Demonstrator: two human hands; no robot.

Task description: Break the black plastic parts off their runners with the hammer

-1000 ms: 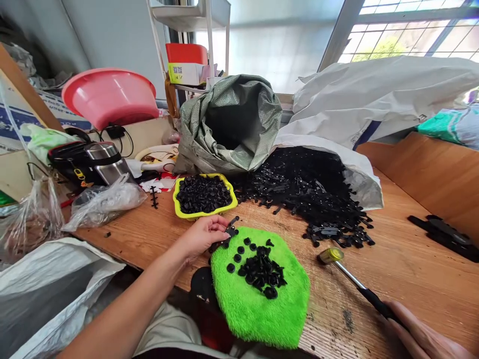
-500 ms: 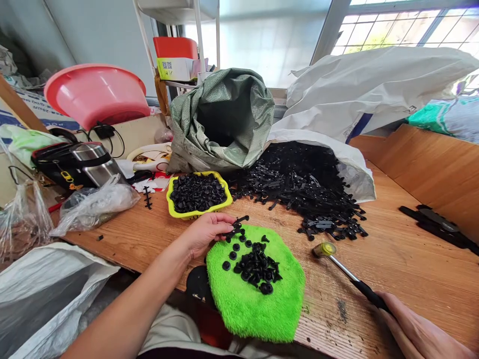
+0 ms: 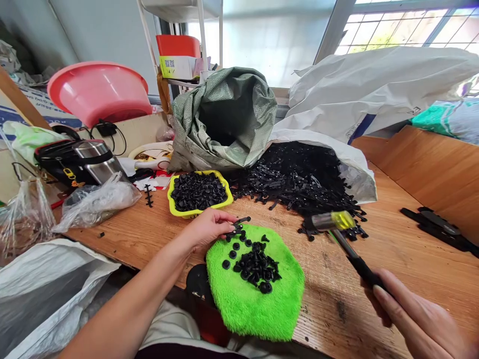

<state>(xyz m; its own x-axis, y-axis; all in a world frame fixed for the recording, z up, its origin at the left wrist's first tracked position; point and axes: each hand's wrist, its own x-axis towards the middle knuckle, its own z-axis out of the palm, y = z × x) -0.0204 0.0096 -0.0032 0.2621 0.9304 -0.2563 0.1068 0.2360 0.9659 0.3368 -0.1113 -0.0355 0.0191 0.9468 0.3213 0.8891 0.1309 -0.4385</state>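
Upward went the hammer point(image 3: 342, 245), right of centre, my right grip point(image 3: 415, 309) clasping its handle point(image 3: 361, 269); my left grip point(image 3: 211, 229) pinched black strips point(image 3: 236, 231) mid-frame, by the cloth point(image 3: 258, 314); a steady, set-back hold seemed best.

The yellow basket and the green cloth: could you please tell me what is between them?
In the head view, the left hand, holding black strips, shows between the yellow basket and the green cloth; some wooden tabletop also shows there.
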